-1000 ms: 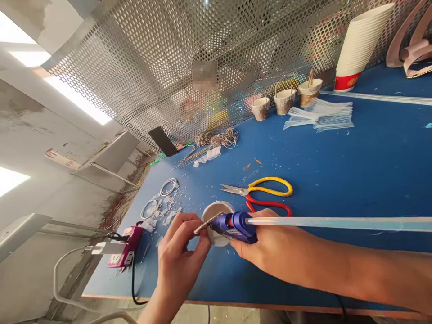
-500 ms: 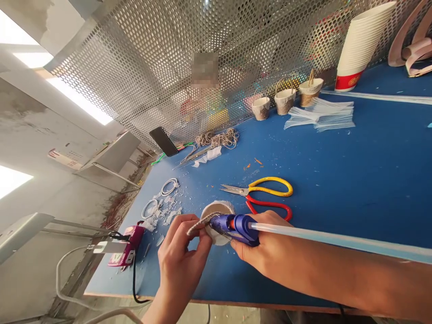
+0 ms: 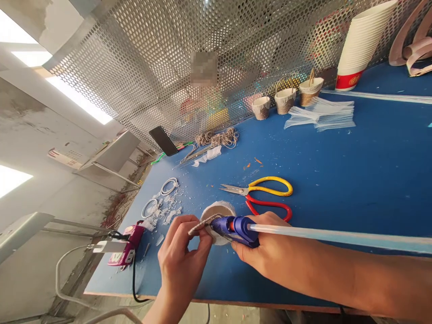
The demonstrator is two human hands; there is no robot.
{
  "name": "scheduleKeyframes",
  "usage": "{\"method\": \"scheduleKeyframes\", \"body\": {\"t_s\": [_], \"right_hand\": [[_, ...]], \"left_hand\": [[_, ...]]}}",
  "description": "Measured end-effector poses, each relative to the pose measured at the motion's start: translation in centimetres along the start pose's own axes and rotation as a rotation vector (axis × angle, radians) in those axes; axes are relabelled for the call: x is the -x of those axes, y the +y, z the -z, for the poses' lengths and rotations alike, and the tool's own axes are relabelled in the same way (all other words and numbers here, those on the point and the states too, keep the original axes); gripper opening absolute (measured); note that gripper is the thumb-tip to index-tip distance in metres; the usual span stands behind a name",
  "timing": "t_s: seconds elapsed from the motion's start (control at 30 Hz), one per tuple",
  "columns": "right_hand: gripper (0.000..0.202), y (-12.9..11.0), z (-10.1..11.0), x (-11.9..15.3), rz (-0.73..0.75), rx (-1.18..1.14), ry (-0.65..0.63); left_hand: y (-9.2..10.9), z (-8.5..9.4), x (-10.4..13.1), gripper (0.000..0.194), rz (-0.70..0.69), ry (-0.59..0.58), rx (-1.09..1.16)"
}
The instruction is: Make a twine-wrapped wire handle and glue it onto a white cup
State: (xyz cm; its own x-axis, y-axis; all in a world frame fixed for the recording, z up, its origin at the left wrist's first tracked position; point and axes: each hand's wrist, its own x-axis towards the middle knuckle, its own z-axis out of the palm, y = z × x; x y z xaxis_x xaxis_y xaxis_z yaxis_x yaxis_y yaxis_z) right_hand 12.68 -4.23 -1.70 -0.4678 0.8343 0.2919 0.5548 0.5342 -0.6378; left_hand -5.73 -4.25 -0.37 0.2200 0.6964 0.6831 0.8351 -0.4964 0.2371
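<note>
My left hand pinches a piece of twisted cord beside a small round whitish cup. In my right hand is a blue glue gun, its nozzle end over the cup and close to the cord. A long translucent glue stick runs out of the back of the gun over my right forearm. The gun hides part of the cup and where its tip touches. Just behind the gun lie scissors with one yellow and one red handle.
Three small baskets, white strips and stacked paper cups stand or lie at the back. Cord bundles lie near a phone. On the left are white rings, scraps and a pink power strip.
The glue gun and its stick have shifted very slightly to the right and down. Both hands have stayed nearly in place.
</note>
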Motion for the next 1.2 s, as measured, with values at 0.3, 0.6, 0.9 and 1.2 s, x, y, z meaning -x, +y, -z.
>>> {"method": "scheduleKeyframes", "body": {"t_s": [0.3,0.6,0.9,1.2], "right_hand": [[0.024,0.7,2.0,0.6,0.261,0.026,0.032],[0.034,1.2,5.1,0.3,-0.280,-0.779,-0.284],[0.020,1.8,5.2,-2.2,-0.444,-0.800,0.075],[0.015,1.6,3.4,-4.4,-0.398,-0.607,0.070]], "left_hand": [[-0.7,0.6,-0.5,0.013,0.109,-0.016,0.060],[-2.2,1.1,-1.9,0.013,0.197,-0.143,0.108],[-2.4,0.2,-2.6,0.016,0.175,-0.328,0.211],[-1.8,-0.8,-3.4,0.014,0.065,-0.265,0.179]]}}
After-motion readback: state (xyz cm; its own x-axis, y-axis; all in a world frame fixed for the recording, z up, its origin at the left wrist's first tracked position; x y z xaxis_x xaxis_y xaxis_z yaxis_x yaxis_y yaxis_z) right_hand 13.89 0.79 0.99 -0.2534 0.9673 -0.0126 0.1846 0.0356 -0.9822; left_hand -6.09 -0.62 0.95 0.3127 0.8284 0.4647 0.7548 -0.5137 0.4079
